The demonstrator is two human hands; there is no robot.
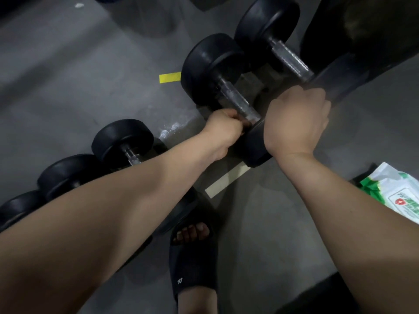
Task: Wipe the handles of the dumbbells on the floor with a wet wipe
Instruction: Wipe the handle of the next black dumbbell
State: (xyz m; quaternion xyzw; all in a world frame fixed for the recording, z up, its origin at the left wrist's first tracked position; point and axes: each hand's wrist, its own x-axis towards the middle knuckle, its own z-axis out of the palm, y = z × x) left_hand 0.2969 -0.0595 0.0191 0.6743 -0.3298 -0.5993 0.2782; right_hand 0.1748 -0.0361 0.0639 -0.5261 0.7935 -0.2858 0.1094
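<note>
Black round-headed dumbbell with a knurled steel handle (235,98) lies on the grey floor (79,71), second in a row. Left hand (223,129) fisted round the handle's near end; wipe not visible (likely inside the fist). Right hand (297,118) curled, holding what, cannot tell. Heavy, rigid, may roll. Green-and-white wipe packet (394,196) right; black slide sandal (192,257) near.

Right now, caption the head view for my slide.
Left hand grips the near end of a black dumbbell's metal handle; right hand rests on its near weight.
</note>
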